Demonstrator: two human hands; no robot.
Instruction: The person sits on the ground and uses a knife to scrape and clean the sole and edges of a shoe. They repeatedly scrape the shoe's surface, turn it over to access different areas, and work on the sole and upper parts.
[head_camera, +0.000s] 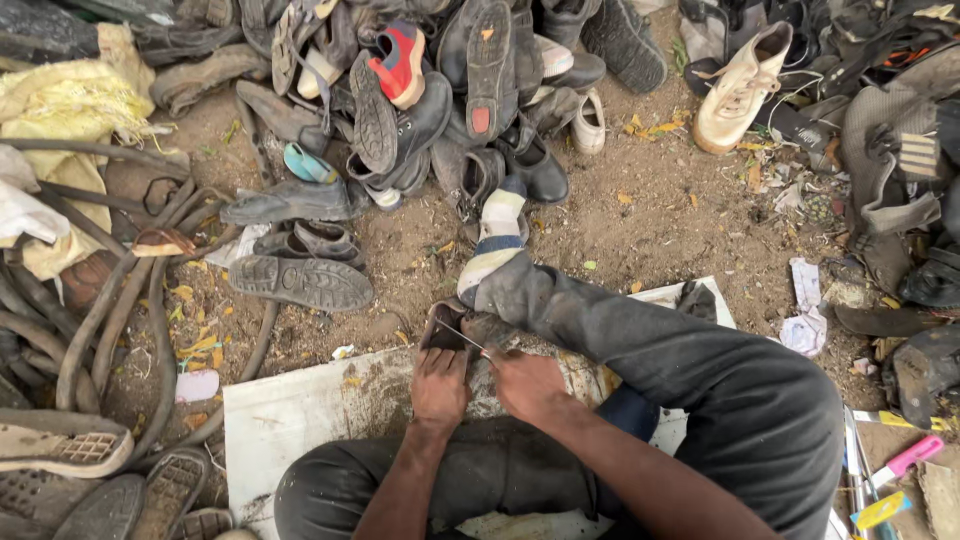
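Observation:
I sit on the ground with my legs in dark trousers, my right foot in a striped sock (495, 240) stretched forward. My left hand (440, 385) grips a small dark shoe (447, 327) that rests on a white board (300, 410) between my legs. My right hand (522, 380) is beside it and holds a thin metal needle or awl (462, 336) whose shaft reaches across the shoe's opening. Both hands nearly touch each other over the shoe.
A big heap of worn shoes (450, 90) lies ahead on the dirt. A cream sneaker (740, 85) lies at the upper right. Rubber strips (110, 310) and soles (300, 280) lie left. Small tools with coloured handles (905, 460) lie at the right.

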